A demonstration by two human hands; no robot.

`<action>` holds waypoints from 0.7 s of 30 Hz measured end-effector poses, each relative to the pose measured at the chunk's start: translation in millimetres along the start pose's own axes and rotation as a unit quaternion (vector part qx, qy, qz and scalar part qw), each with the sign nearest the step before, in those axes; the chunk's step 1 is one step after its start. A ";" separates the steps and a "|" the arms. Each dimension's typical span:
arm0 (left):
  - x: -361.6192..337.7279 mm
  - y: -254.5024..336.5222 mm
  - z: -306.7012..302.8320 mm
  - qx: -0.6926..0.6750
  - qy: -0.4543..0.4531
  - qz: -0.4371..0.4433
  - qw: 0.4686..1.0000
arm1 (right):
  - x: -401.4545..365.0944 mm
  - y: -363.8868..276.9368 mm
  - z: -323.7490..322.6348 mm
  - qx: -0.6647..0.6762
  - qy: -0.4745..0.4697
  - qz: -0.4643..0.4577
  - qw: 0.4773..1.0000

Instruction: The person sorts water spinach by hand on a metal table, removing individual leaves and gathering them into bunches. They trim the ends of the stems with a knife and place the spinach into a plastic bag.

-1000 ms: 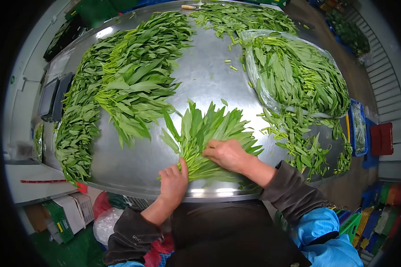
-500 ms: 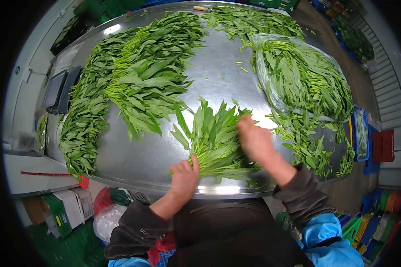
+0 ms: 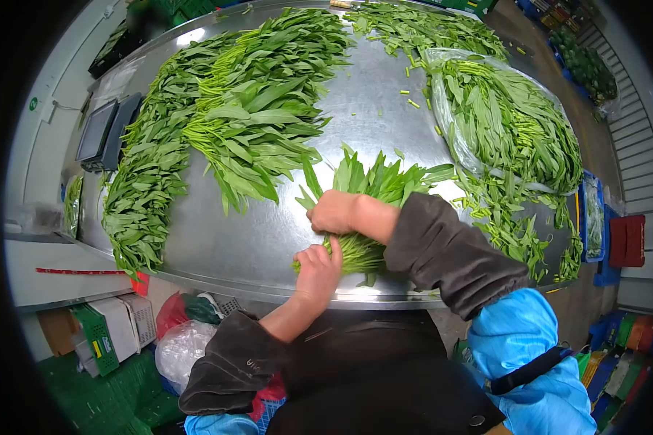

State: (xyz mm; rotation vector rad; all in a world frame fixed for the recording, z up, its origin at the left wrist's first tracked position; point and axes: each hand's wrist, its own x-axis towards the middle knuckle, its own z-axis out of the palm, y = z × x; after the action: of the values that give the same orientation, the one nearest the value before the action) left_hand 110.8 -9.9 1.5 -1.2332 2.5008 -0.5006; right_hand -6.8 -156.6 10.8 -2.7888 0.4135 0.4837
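A loose bunch of water spinach (image 3: 384,177) lies on the steel table near its front edge, leaves pointing away from me and pale stems towards me. My left hand (image 3: 318,274) is closed round the left side of the stems, thumb on top. Reaching across the bunch, my right hand (image 3: 339,212) has its fingers curled on the left side, just above my left thumb. Its fingertips are partly hidden, and the right forearm covers the middle of the bunch.
Long rows of water spinach (image 3: 261,94) lie on the steel table (image 3: 374,98) at the left. A clear plastic bag (image 3: 457,138) full of greens lies at the right, loose leaves and cut stem pieces around it. A dark scale (image 3: 105,134) stands at the left edge.
My right hand has swept left from the right side of the bunch across to its left side. The leaves are gathered closer together. My left hand keeps its hold on the stems.
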 end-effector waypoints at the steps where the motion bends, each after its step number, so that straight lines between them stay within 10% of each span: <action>1: -0.5 0.6 2.8 -0.005 0.008 -0.003 1.000 | 3.6 2.1 1.0 0.000 0.000 -0.001 1.000; 12: 0.4 -10.7 11.5 -0.009 0.053 0.020 0.998 | -26.0 -8.4 8.9 0.127 0.079 0.113 0.982; 19: 5.9 -42.8 7.0 -0.089 0.098 0.063 0.989 | -98.6 4.9 7.6 0.258 0.514 0.408 0.708; 21: 10.9 -56.6 -10.9 -0.112 0.104 0.069 0.986 | -158.8 2.0 -27.1 0.169 0.443 0.566 0.674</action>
State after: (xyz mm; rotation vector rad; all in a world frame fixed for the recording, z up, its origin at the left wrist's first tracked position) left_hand 139.4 -49.0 34.7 -1.1238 2.8623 -0.3362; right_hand -143.2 -130.6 92.6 -1.8340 2.1692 -0.7669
